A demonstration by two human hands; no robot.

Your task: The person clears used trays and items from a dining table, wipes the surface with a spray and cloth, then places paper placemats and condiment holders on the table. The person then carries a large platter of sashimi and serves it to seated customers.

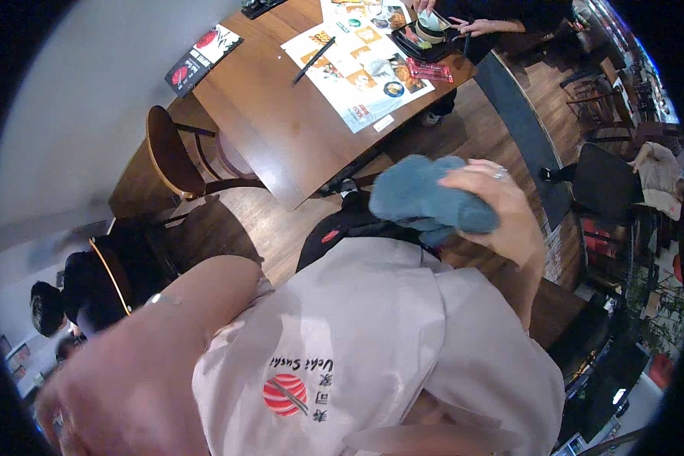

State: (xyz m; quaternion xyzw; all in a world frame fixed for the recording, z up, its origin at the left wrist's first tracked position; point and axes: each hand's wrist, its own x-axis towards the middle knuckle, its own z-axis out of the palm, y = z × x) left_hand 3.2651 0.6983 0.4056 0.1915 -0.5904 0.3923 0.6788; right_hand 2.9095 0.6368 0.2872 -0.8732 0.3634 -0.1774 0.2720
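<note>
My right hand [501,205] grips a folded blue-green cloth [422,194], holding it in front of my body, short of the table's near corner. The fingers are wrapped over the cloth's right side, and a ring shows on one of them. My left hand [114,380] is raised close to the camera at the lower left, with a band on the wrist. It is large and blurred, so its fingers cannot be read. Nothing can be made out in it.
A wooden table [258,114] holds printed paper sheets [357,114], chopsticks [314,61], a red packet [431,71] and a dark menu card [203,59]. Another person's hands [486,27] work at a black tray [433,53]. A wooden chair [163,152] stands left. Someone [91,281] sits behind.
</note>
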